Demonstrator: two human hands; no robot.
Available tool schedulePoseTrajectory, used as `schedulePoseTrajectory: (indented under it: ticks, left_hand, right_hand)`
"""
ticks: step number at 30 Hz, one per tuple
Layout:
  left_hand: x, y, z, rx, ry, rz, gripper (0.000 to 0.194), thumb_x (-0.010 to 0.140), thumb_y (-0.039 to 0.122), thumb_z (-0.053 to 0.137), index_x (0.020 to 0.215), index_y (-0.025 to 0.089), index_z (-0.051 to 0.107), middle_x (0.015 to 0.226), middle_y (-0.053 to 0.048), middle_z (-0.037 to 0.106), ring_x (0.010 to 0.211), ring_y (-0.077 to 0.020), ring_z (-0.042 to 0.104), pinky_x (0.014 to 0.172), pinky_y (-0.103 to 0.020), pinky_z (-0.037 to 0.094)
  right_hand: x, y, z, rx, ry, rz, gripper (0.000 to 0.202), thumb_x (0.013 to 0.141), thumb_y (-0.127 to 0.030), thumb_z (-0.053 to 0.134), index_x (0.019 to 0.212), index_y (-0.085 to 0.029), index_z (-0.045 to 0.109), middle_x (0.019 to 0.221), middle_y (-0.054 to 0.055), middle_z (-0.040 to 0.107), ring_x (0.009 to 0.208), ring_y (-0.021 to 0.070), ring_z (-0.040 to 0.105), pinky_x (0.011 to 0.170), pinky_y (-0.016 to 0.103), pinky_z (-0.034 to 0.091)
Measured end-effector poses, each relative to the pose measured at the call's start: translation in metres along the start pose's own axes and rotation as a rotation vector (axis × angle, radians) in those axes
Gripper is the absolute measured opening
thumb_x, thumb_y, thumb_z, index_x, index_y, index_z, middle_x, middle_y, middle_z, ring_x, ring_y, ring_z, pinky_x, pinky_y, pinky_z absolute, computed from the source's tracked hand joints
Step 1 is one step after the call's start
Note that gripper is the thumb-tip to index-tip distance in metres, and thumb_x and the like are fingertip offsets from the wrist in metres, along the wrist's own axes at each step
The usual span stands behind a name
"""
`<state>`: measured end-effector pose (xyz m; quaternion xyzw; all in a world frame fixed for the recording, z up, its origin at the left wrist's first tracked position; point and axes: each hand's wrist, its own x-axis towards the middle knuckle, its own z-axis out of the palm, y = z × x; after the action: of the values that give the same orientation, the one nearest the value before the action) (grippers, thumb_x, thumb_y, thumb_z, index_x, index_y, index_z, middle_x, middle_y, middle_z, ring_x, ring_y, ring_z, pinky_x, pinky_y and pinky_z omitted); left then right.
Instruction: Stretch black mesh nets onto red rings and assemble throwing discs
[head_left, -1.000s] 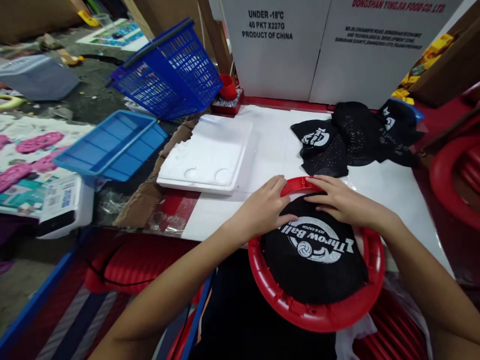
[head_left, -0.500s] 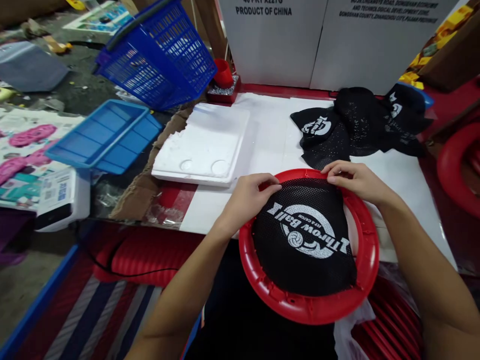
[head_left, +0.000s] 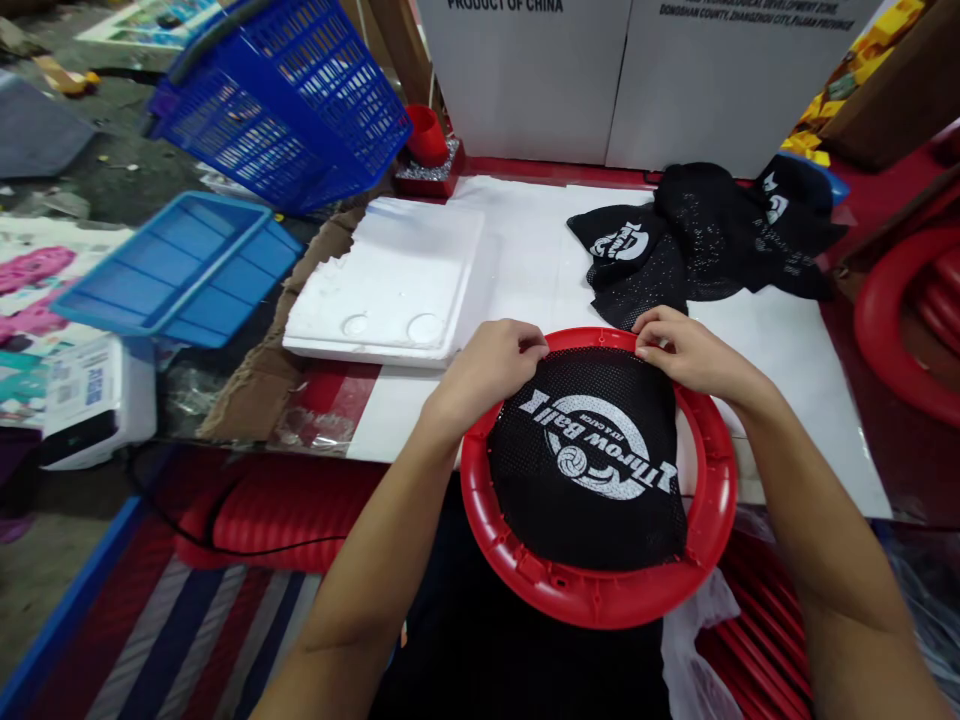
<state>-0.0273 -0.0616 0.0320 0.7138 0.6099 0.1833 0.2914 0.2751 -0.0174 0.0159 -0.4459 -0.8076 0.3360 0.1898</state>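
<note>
A red plastic ring (head_left: 600,605) rests tilted at the near edge of the work surface, against my body. Across its opening lies a black mesh net (head_left: 525,490) with a white "Throw Ball" print; a gap shows between net and ring on the right side. My left hand (head_left: 499,365) is closed, thumb and fingers pinching the net's upper left edge at the far rim. At the upper right, my right hand (head_left: 686,350) pinches the net's edge over the rim. Just beyond the ring are more black mesh nets (head_left: 705,235) in a loose pile.
White foam block (head_left: 390,280) sits left of the ring on white sheeting (head_left: 517,240). Farther left are a light-blue tray (head_left: 180,265) and a blue basket (head_left: 292,110). Large cartons (head_left: 532,90) stand behind. More red rings (head_left: 885,310) lie at right.
The view has shifted slightly, so the scene sits farther left and higher. Both hands keep their pinch on the net at the far rim, with only slight finger movement.
</note>
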Motion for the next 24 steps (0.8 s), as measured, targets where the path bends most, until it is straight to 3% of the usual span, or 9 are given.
schedulePoseTrajectory:
  ticks: [4, 7, 12, 16, 20, 24]
  left_hand:
    - [-0.002, -0.005, 0.005, 0.037, 0.073, 0.048, 0.018, 0.097, 0.028, 0.066, 0.091, 0.022, 0.082, 0.102, -0.008, 0.072, 0.091, -0.0224, 0.067, 0.085, -0.039, 0.053]
    - [-0.001, -0.006, 0.007, -0.028, 0.106, 0.129, 0.018, 0.098, 0.031, 0.067, 0.096, 0.022, 0.082, 0.112, -0.008, 0.067, 0.096, -0.0215, 0.067, 0.089, -0.038, 0.055]
    - [0.005, 0.007, 0.011, 0.011, 0.048, 0.28, 0.014, 0.099, 0.028, 0.068, 0.1, 0.022, 0.081, 0.109, -0.006, 0.074, 0.104, -0.0231, 0.068, 0.098, -0.04, 0.052]
    - [0.014, 0.009, 0.011, -0.064, 0.0, 0.279, 0.015, 0.097, 0.02, 0.065, 0.095, 0.023, 0.08, 0.1, -0.003, 0.08, 0.095, -0.0202, 0.07, 0.092, -0.037, 0.051]
    - [0.021, 0.008, 0.011, -0.137, -0.093, 0.267, 0.014, 0.097, 0.019, 0.061, 0.092, 0.021, 0.074, 0.094, -0.001, 0.077, 0.087, -0.0176, 0.067, 0.084, -0.034, 0.049]
    - [0.025, 0.009, 0.015, -0.013, -0.086, 0.303, 0.013, 0.099, 0.017, 0.055, 0.092, 0.019, 0.066, 0.098, -0.005, 0.072, 0.095, -0.021, 0.062, 0.095, -0.039, 0.048]
  right_hand:
    - [0.003, -0.005, 0.004, 0.0, 0.074, -0.047, 0.022, 0.098, -0.039, 0.062, 0.096, -0.024, 0.077, 0.138, 0.012, 0.067, 0.12, 0.0316, 0.067, 0.105, 0.054, 0.055]
    - [0.005, -0.014, 0.012, -0.049, 0.082, -0.115, 0.021, 0.099, -0.037, 0.064, 0.088, -0.023, 0.075, 0.139, 0.012, 0.07, 0.129, 0.0333, 0.064, 0.115, 0.057, 0.047]
    - [0.005, -0.022, 0.02, 0.003, 0.127, -0.191, 0.02, 0.103, -0.029, 0.057, 0.088, -0.024, 0.069, 0.122, 0.009, 0.074, 0.113, 0.0277, 0.069, 0.102, 0.05, 0.053]
    - [0.007, -0.017, 0.023, -0.023, 0.164, -0.181, 0.02, 0.103, -0.029, 0.056, 0.085, -0.024, 0.064, 0.11, 0.009, 0.069, 0.102, 0.0262, 0.066, 0.095, 0.047, 0.053]
    - [0.013, -0.013, 0.025, -0.037, 0.142, -0.147, 0.021, 0.099, -0.028, 0.059, 0.079, -0.023, 0.061, 0.11, 0.009, 0.066, 0.099, 0.0251, 0.065, 0.094, 0.046, 0.053]
    - [0.016, -0.012, 0.025, -0.065, 0.118, -0.115, 0.022, 0.097, -0.027, 0.059, 0.075, -0.023, 0.06, 0.109, 0.009, 0.068, 0.098, 0.025, 0.065, 0.094, 0.046, 0.053]
